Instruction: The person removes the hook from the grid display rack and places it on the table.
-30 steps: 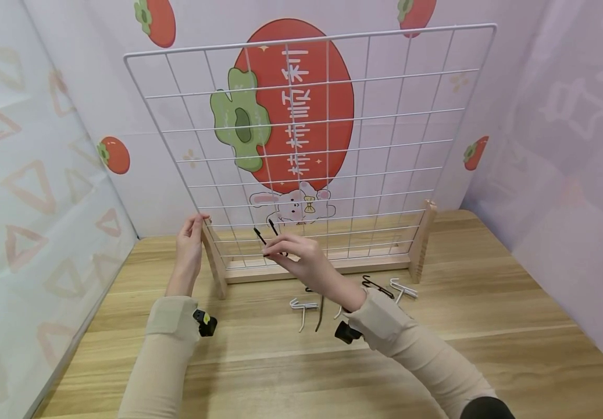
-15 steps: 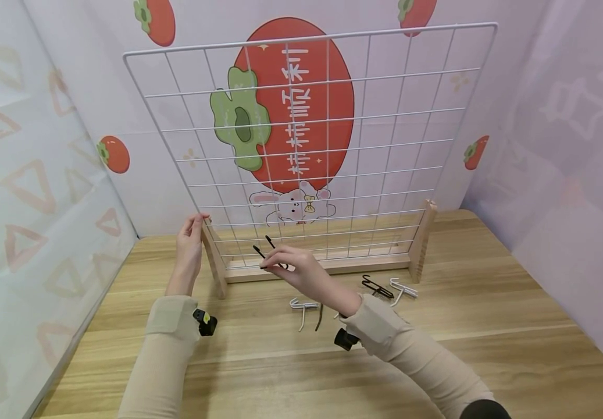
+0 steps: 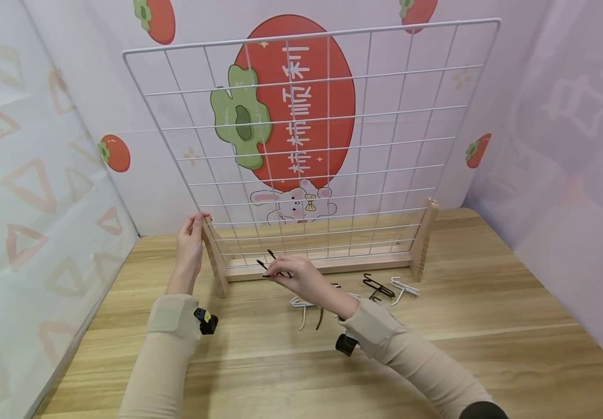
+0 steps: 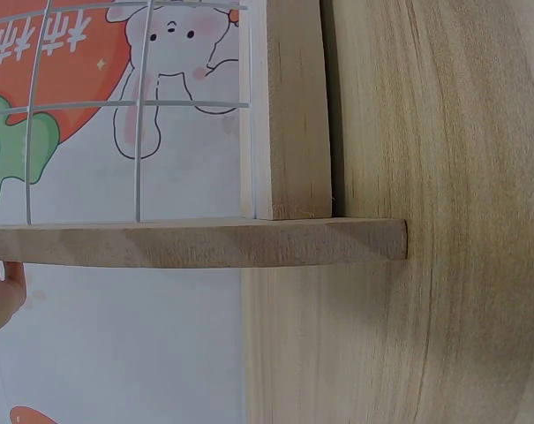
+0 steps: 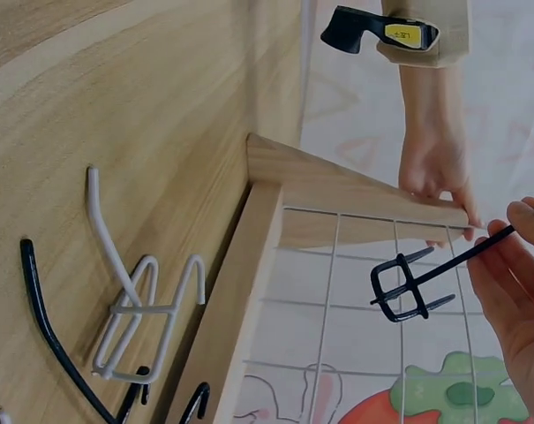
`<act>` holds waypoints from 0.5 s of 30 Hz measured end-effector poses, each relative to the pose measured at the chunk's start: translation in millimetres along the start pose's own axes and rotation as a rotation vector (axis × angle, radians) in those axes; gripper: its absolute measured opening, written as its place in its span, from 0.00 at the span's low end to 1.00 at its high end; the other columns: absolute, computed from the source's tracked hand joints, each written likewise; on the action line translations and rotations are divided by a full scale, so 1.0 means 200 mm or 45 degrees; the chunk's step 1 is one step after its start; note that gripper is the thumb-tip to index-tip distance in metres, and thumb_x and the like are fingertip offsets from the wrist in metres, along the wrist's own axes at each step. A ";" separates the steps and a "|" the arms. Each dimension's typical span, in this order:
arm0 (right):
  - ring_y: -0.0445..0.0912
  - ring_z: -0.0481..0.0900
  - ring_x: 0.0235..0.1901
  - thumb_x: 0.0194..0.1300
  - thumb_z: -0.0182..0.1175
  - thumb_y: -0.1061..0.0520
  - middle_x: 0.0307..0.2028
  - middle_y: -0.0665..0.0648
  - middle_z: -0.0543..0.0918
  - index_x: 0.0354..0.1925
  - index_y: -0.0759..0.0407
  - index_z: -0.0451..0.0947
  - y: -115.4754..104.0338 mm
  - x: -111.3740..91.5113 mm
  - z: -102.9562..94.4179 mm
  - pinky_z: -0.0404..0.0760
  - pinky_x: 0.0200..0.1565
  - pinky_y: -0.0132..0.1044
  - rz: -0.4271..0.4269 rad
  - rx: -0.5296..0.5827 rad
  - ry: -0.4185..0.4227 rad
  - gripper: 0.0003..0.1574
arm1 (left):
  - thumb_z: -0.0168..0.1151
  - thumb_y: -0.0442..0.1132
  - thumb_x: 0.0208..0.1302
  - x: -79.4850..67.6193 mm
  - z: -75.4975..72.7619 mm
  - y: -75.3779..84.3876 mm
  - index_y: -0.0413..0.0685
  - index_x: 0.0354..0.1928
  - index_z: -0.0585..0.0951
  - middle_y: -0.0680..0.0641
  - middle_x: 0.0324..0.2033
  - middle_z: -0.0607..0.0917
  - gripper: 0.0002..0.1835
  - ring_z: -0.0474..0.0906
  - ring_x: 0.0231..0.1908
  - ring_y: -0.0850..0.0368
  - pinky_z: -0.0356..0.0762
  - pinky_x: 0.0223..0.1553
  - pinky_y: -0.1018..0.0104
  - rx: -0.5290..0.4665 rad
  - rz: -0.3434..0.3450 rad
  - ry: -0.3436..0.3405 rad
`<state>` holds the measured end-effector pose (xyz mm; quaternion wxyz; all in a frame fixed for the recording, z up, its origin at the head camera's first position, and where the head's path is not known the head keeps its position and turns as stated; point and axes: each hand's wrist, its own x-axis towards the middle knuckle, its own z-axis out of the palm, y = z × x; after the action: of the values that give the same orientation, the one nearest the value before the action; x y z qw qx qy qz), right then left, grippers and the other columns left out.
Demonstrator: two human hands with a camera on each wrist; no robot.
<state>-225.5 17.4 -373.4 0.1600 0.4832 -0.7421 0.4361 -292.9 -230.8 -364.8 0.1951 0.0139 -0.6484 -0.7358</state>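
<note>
A white wire grid panel (image 3: 328, 116) stands in a wooden stand. My left hand (image 3: 190, 247) pinches the top of the stand's left upright (image 3: 214, 256), whose lower edge fills the middle of the left wrist view. Between thumb and fingers, my right hand (image 3: 306, 280) holds a black wire hook (image 5: 414, 283) by its straight arm. In the right wrist view, the hook's square frame and two prongs point toward the grid, apart from the hand. From the head camera, the prongs appear low in front of the grid; whether they touch the wires I cannot tell.
On the wooden table (image 3: 259, 361) lie several loose hooks: a white hook (image 3: 405, 286) and a black hook (image 3: 378, 285) at the right, others partly behind my right forearm. The stand's base bar (image 3: 353, 265) runs behind them. A printed curtain hangs behind the grid.
My right hand has moved down with the black hook, from the lower grid rows to the base bar's level. My left hand has stayed on the upright.
</note>
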 end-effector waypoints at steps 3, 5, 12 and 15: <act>0.42 0.76 0.32 0.53 0.60 0.68 0.32 0.55 0.80 0.32 0.65 0.78 0.02 -0.01 0.01 0.73 0.33 0.25 0.015 0.009 -0.007 0.05 | 0.48 0.48 0.63 0.00 0.00 0.00 0.59 0.31 0.75 0.54 0.35 0.74 0.08 0.67 0.39 0.60 0.65 0.42 0.75 -0.009 0.001 0.000; 0.41 0.76 0.31 0.54 0.60 0.67 0.32 0.55 0.80 0.32 0.65 0.78 0.04 -0.02 0.02 0.73 0.32 0.25 0.021 0.011 -0.014 0.04 | 0.48 0.48 0.63 0.00 0.00 0.00 0.59 0.31 0.76 0.54 0.34 0.75 0.08 0.67 0.39 0.60 0.65 0.41 0.75 -0.017 0.007 0.003; 0.41 0.76 0.32 0.54 0.59 0.67 0.32 0.54 0.80 0.32 0.63 0.79 0.08 -0.04 0.04 0.74 0.33 0.26 0.071 0.045 -0.038 0.05 | 0.49 0.47 0.63 0.01 0.00 0.00 0.59 0.30 0.76 0.55 0.33 0.75 0.07 0.68 0.38 0.61 0.65 0.41 0.75 -0.036 0.014 0.003; 0.41 0.76 0.32 0.54 0.59 0.67 0.31 0.55 0.80 0.33 0.64 0.79 0.10 -0.05 0.05 0.74 0.33 0.26 0.084 0.056 -0.054 0.05 | 0.49 0.47 0.63 0.00 0.00 0.00 0.60 0.30 0.76 0.55 0.33 0.75 0.08 0.68 0.38 0.60 0.65 0.41 0.75 -0.038 0.009 0.005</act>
<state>-236.8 17.7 -395.5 0.1189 0.4709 -0.7513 0.4469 -294.0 -230.7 -365.2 0.1990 0.0102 -0.6369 -0.7448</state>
